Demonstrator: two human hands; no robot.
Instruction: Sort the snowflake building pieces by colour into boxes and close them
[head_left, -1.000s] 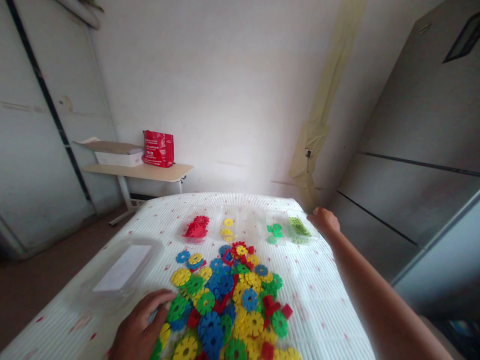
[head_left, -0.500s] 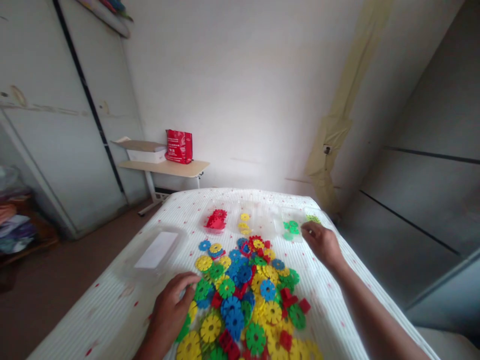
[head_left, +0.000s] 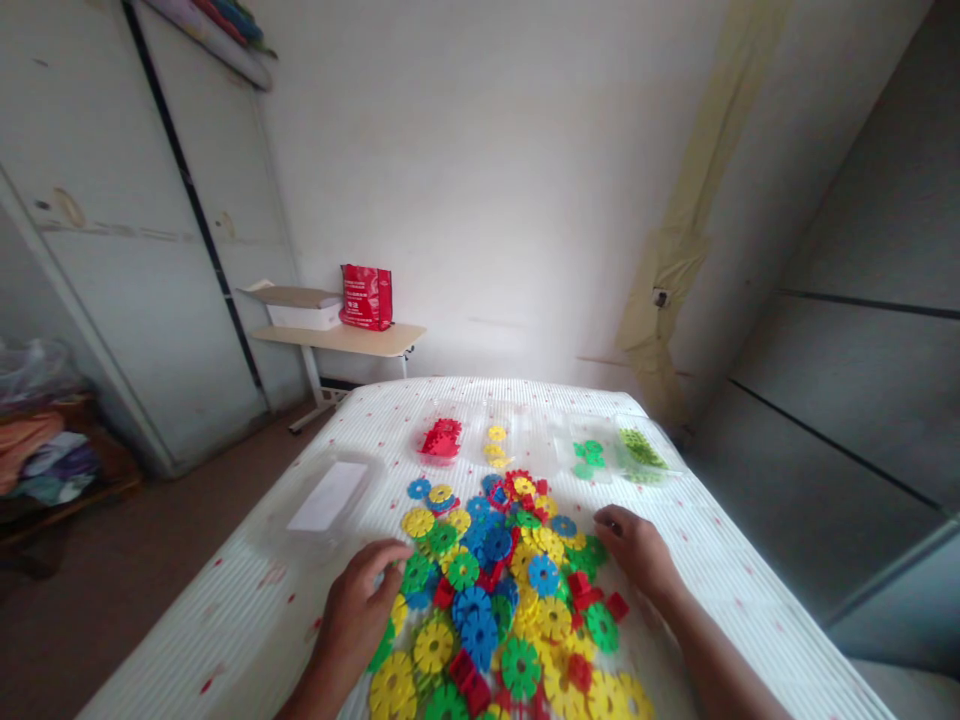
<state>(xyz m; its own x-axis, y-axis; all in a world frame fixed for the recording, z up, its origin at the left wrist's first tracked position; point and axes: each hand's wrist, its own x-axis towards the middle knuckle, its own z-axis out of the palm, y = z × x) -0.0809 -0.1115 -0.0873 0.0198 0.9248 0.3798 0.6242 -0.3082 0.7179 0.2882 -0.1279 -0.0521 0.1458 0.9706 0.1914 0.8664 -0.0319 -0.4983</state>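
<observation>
A heap of notched plastic discs in blue, yellow, green and red [head_left: 480, 632], mixed with small red blocks [head_left: 469, 682], covers the middle of the cloth. At its left edge rests my left hand [head_left: 364, 600], thumb and forefinger apart, with nothing seen between them. My right hand [head_left: 634, 548] is beside the heap's right edge, near green discs [head_left: 595, 552], its fingers curled; whether they hold anything is hidden. Beyond the heap, clear containers hold red pieces [head_left: 441, 440], yellow discs [head_left: 496, 448], green discs [head_left: 589, 455] and light green pieces [head_left: 640, 448].
A clear tray with a white paper [head_left: 328, 496] lies on the striped cloth [head_left: 247, 580] at the left. Behind stands a small table [head_left: 352, 340] with a red bag [head_left: 367, 298] and a white box [head_left: 304, 316]. Cabinets flank both sides.
My right hand has moved from the green containers down toward the heap, uncovering the light green pieces. My left hand stays at the heap's left edge. The view has shifted slightly.
</observation>
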